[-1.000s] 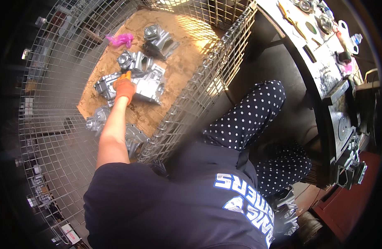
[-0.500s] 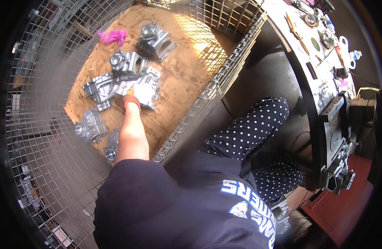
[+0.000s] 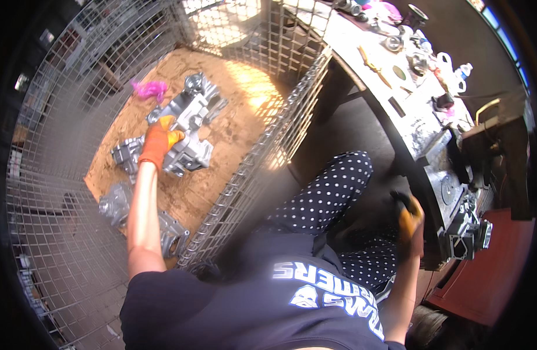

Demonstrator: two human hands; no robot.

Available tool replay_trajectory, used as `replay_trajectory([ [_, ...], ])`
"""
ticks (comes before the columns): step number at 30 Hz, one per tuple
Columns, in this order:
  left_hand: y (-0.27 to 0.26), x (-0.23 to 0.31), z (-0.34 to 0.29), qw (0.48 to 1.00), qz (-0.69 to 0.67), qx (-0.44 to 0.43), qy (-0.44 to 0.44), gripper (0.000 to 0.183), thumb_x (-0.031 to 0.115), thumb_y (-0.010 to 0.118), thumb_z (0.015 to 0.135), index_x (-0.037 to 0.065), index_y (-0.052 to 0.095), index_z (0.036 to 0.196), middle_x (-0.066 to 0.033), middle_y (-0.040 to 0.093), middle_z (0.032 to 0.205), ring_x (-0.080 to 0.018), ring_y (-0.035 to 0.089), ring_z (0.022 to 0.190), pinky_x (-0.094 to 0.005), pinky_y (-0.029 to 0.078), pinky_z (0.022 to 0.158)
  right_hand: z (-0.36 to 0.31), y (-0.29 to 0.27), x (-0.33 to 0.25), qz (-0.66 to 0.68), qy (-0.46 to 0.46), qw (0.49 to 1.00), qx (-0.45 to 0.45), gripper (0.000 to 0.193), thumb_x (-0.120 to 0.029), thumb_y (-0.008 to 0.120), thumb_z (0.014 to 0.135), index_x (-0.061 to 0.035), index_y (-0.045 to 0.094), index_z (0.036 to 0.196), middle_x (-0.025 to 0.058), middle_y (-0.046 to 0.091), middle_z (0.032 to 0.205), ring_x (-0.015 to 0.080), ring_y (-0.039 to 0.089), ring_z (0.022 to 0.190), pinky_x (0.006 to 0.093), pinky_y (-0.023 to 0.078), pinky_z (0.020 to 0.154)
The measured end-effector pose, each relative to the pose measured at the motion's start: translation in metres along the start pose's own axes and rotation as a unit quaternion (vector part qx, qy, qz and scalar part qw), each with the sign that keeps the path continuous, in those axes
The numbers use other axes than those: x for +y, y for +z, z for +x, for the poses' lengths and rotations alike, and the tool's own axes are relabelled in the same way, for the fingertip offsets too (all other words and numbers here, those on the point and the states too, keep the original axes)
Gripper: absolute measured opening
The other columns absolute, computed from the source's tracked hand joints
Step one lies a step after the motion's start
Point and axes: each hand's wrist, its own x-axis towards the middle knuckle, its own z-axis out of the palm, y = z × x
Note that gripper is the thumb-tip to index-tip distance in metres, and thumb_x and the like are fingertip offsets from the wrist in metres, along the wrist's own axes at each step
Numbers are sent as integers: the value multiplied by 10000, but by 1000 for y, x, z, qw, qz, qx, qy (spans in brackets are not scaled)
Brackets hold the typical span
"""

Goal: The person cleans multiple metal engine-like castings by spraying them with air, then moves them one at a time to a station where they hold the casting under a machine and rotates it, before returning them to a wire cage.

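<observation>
The left grip (image 3: 160,142), in an orange glove, rests on a silver metal part (image 3: 190,154) inside a wire basket (image 3: 217,224), and that part sits low among its neighbours, not lifted clear. Judging by how things lie, the handling is only partly done: another metal part (image 3: 125,154) lies just left of this grip, a cluster of parts (image 3: 197,105) lies just beyond it, and two more, a dull part (image 3: 117,204) and a flat part (image 3: 170,233), lie nearer the body. Outside the basket, well to the right of both grips, one dark-and-silver part (image 3: 468,236) is at the edge of the worktop (image 3: 434,146); whether it is finished cannot be told. The left arm reaches forward almost straight, palm down, with thumb and fingers bent over the metal; whether they close firmly on it cannot be made out. The right grip (image 3: 409,219), also gloved, hangs near the worktop's edge, its elbow bent and forearm rising from below. Its dark fingertips curl, but blur and shadow hide whether it holds anything. A pink plastic bag (image 3: 150,89) lies beyond the left grip.
</observation>
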Motion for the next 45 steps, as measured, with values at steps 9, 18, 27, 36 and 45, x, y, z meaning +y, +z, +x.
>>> replay_trajectory([
  [9, -1, 328, -61, 744, 346, -46, 569, 339, 36, 658, 640, 77, 603, 972, -112, 598, 816, -319, 549, 817, -398, 422, 768, 96, 33, -144, 564, 17, 749, -347, 296, -259, 584, 856, -44, 562, 1057, 55, 581, 1006, 161, 587, 841, 295, 500, 774],
  [18, 115, 441, -102, 443, 398, -72, 800, 186, 77, 579, 680, 107, 568, 863, -32, 562, 817, -247, 560, 889, -394, 424, 884, 38, -18, -64, -36, -246, 962, 109, 197, -191, 493, 815, -52, 610, 893, 100, 639, 802, 220, 627, 697, 355, 522, 621],
  [27, 205, 513, -136, 686, -202, -300, 631, 553, 243, 564, 799, -23, 405, 1256, -223, 514, 1170, -287, 535, 1064, -366, 416, 937, -49, -95, 41, 637, -215, 717, 183, 272, -172, 437, 892, -66, 499, 1135, 40, 585, 1014, 157, 587, 871, 288, 495, 775],
  [36, 429, 538, -129, 625, -370, -663, 181, 372, 92, 514, 847, 6, 464, 1206, -110, 601, 1072, -212, 588, 957, -304, 446, 875, -46, -158, 162, 338, -166, 767, 519, 314, -97, 393, 928, -55, 427, 1237, 60, 552, 1072, 157, 542, 982, 269, 449, 861],
  [45, 514, 565, -83, 372, 437, 161, 803, 536, 48, 367, 865, 108, 252, 1385, -63, 300, 1414, -189, 344, 1264, -276, 341, 1008, 59, -244, 161, 51, -90, 736, 669, 398, -72, 465, 854, 37, 436, 1236, 118, 565, 988, 179, 542, 869, 255, 434, 759],
])
